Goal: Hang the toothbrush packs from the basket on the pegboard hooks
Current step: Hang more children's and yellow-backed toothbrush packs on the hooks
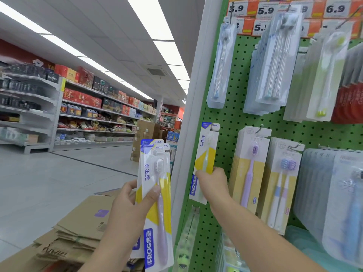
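Head view: green pegboard (pixel 231 118), shop aisle (each hand (pixel 213 183) gripping toothbrush packs (pixel 155 185)).

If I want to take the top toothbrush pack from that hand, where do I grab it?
Pinch the top toothbrush pack by its flat upper edge, from above. It stands upright, and the left hand covers its middle.
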